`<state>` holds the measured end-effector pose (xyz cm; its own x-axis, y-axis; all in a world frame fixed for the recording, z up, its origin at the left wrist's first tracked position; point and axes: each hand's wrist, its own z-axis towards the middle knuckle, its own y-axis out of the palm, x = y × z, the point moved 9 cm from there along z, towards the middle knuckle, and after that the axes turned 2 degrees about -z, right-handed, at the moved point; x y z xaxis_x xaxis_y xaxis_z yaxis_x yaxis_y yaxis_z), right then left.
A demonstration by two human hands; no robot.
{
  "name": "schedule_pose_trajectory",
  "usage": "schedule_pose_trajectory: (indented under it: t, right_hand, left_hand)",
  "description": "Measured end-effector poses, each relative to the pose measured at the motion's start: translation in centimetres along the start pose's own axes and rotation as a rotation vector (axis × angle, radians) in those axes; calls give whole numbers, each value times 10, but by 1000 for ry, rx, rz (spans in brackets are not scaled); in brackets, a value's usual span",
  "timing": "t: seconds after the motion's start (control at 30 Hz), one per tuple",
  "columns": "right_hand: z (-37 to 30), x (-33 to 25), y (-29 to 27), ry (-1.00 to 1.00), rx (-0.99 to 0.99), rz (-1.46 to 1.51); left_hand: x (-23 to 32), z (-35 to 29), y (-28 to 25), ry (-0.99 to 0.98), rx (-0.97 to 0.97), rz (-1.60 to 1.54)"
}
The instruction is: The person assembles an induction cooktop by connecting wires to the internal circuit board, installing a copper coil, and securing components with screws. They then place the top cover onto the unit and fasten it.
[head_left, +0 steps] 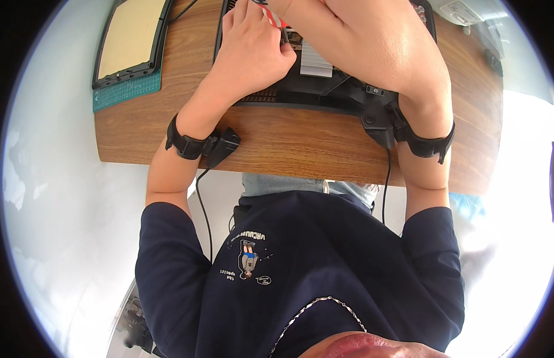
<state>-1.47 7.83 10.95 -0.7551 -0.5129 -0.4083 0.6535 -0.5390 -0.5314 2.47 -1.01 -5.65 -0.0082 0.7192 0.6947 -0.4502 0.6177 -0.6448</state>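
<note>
My left hand (253, 51) is closed at the upper middle, over the left part of an open black electronic device (277, 98). Its fingers curl beyond the knuckles, so what they hold is hidden. Close beside it is a red-and-white striped item (273, 17) with a dark part below, only partly visible. My right forearm crosses over the device, bringing my right hand (292, 8) to the top edge, where its fingers are cut off or covered. A silver finned heat sink (316, 59) shows inside the device, under the right forearm.
The wooden table (301, 140) bears a black-framed panel (129, 39) with a cream face, on a green cutting mat (125, 92) at left. A pale appliance (459, 12) stands at far right. Black strapped wrist units trail cables (199, 191) past the table's front edge.
</note>
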Motion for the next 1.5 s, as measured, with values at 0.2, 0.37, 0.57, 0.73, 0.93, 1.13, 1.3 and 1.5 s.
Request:
schedule_pose_trajectory:
  t: [0.2,0.37,0.57,0.73,0.93,1.13,1.3,1.5]
  right_hand:
    - [-12,21,7,-86,116,-57]
    - [-5,7,-4,-146,-64,-53]
    - [-9,18,10,-40,45,-4]
    - [-8,16,4,52,-68,-149]
    - [-4,-9,5,65,-22,-135]
    - [-9,4,4,17,2,-112]
    - [7,6,-2,64,-185,20]
    - [-9,6,8,-22,77,-229]
  left_hand:
    - [25,-4,2,267,-23,527]
    - [47,15,-22,248,163,-72]
    - [38,2,-21,154,138,182]
    - [10,2,-5,232,31,435]
    - [14,-4,-8,15,-17,8]
    - [-1,7,-7,-229,123,-456]
    - [7,-3,-6,53,17,-52]
    - [47,10,-22,98,136,-63]
